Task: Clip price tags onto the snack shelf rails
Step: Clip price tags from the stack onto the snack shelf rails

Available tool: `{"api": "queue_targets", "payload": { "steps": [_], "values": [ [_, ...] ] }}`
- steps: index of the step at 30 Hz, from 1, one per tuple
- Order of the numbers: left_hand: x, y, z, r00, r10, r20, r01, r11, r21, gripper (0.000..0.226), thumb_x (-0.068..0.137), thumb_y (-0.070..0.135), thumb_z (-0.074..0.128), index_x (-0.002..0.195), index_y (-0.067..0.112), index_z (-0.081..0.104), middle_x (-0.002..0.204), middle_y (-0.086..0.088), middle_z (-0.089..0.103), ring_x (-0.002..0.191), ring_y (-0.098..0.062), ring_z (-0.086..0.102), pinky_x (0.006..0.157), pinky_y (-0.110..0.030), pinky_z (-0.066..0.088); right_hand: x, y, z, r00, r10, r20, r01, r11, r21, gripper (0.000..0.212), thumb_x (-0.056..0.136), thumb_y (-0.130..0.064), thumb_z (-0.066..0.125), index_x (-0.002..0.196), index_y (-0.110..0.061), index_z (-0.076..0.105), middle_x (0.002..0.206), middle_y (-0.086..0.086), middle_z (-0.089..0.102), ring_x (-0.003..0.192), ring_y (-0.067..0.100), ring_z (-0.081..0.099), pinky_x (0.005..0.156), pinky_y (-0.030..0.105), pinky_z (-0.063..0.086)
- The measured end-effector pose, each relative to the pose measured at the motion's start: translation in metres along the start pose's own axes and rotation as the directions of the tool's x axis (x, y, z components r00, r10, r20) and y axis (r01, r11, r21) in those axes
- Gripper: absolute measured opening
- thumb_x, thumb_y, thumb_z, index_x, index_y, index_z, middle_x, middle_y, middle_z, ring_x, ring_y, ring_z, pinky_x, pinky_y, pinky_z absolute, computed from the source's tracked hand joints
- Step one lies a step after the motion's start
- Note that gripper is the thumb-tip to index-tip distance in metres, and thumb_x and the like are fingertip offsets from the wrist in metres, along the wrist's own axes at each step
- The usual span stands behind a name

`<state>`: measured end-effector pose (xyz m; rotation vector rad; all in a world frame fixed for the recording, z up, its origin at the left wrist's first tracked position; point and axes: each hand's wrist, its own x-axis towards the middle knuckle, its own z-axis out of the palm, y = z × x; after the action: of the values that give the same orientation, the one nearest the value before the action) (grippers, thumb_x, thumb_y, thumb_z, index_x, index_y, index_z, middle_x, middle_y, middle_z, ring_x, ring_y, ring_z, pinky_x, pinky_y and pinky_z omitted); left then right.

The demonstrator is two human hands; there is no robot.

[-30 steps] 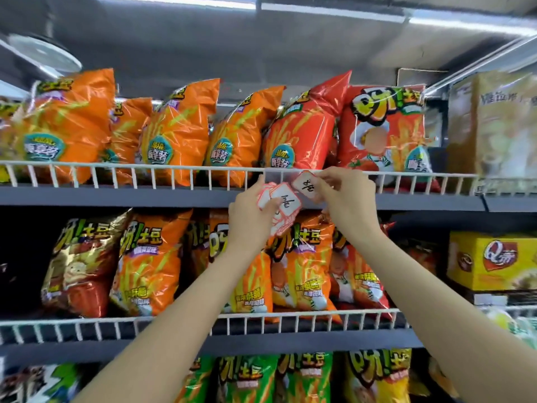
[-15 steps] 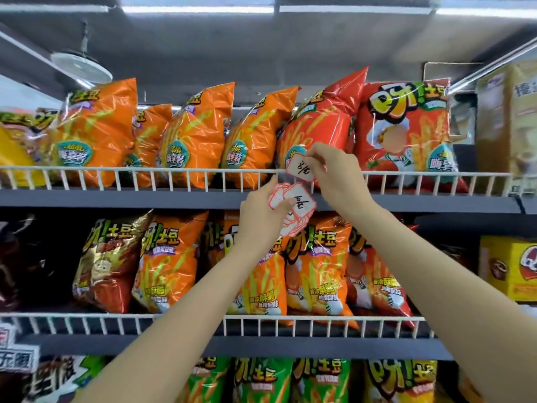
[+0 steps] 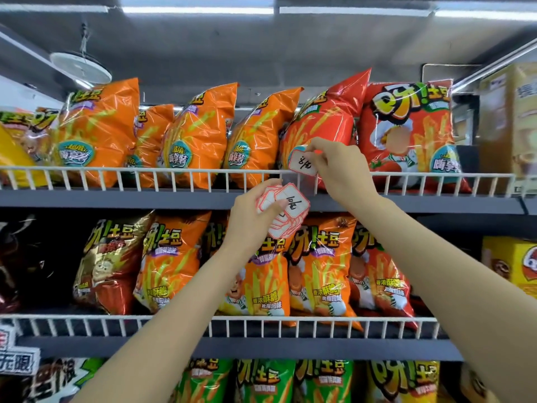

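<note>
Mid-frame, right hand (image 3: 343, 173) pinching price tag (image 3: 303, 165) at upper wire rail (image 3: 145, 170), left hand (image 3: 252, 216) gripping spare tag stack (image 3: 283, 210); next, probably pressing clip onto wire.

R hand (image 3: 343, 170) holds tag (image 3: 303, 165) at upper rail (image 3: 116, 169), in front of snack bags (image 3: 197, 135). L hand (image 3: 255, 216) w/ tag stack (image 3: 286, 209) just below-left. Lower rail (image 3: 319, 318) beneath, more bags (image 3: 319, 266) behind it.

Two bare forearms, no sleeves visible, enter from bottom of frame. Left hand (image 3: 255, 213) and right hand (image 3: 340, 170), both near frame centre: no gloves, rings, watch or wristbands. Nails short, unpainted.
</note>
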<state>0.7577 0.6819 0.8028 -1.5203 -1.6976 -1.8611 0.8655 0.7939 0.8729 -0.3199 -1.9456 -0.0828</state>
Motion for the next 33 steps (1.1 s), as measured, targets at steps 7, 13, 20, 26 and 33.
{"api": "queue_targets", "payload": {
  "steps": [7, 13, 20, 26, 33],
  "values": [
    [0.012, 0.005, -0.021, 0.986, 0.004, 0.164, -0.023, 0.993, 0.117, 0.034, 0.088, 0.014, 0.063, 0.12, 0.024, 0.058, 0.1, 0.007, 0.063, 0.084, -0.002, 0.064, 0.064, -0.014, 0.055, 0.011, -0.004, -0.006, 0.996, -0.091, 0.021, 0.093, 0.989, -0.115, 0.022, 0.094, -0.028, 0.052, 0.101, -0.015, 0.068, 0.101, 0.008, 0.063, 0.092, 0.028, 0.058, 0.077, 0.04, 0.043],
    [0.012, 0.003, -0.023, 0.981, 0.01, 0.195, -0.038, 0.989, 0.14, 0.039, 0.088, 0.015, 0.063, 0.125, 0.026, 0.055, 0.109, 0.002, 0.064, 0.089, -0.007, 0.067, 0.066, -0.018, 0.056, 0.01, -0.006, -0.006, 0.981, -0.155, 0.12, 0.166, 0.983, -0.085, 0.018, 0.09, -0.02, 0.058, 0.102, -0.013, 0.07, 0.101, 0.009, 0.06, 0.096, 0.025, 0.054, 0.076, 0.036, 0.044],
    [0.014, 0.004, -0.025, 0.979, 0.019, 0.203, -0.049, 0.988, 0.143, 0.038, 0.087, 0.015, 0.064, 0.123, 0.027, 0.056, 0.102, 0.007, 0.062, 0.083, -0.001, 0.064, 0.06, -0.012, 0.054, -0.001, -0.001, 0.006, 0.963, -0.267, 0.034, 0.267, 0.933, -0.243, 0.013, 0.087, -0.011, 0.062, 0.098, -0.008, 0.068, 0.088, 0.015, 0.067, 0.082, 0.034, 0.062, 0.069, 0.041, 0.048],
    [0.015, 0.005, -0.024, 0.98, 0.018, 0.196, -0.044, 0.99, 0.132, 0.039, 0.088, 0.015, 0.063, 0.124, 0.026, 0.055, 0.106, 0.005, 0.063, 0.084, -0.004, 0.065, 0.062, -0.013, 0.054, -0.014, -0.001, 0.01, 0.936, -0.352, -0.025, 0.31, 0.855, -0.416, 0.023, 0.067, -0.002, 0.079, 0.086, -0.008, 0.067, 0.069, 0.014, 0.066, 0.063, 0.033, 0.063, 0.059, 0.037, 0.046],
    [0.015, 0.006, -0.025, 0.979, 0.015, 0.205, -0.044, 0.989, 0.141, 0.042, 0.087, 0.015, 0.064, 0.127, 0.026, 0.054, 0.109, 0.005, 0.062, 0.09, -0.008, 0.066, 0.067, -0.017, 0.056, -0.02, -0.004, 0.013, 0.942, -0.336, 0.001, 0.302, 0.846, -0.438, 0.027, 0.062, -0.001, 0.081, 0.084, -0.008, 0.067, 0.073, 0.012, 0.061, 0.064, 0.031, 0.059, 0.056, 0.034, 0.044]
  ]
}}
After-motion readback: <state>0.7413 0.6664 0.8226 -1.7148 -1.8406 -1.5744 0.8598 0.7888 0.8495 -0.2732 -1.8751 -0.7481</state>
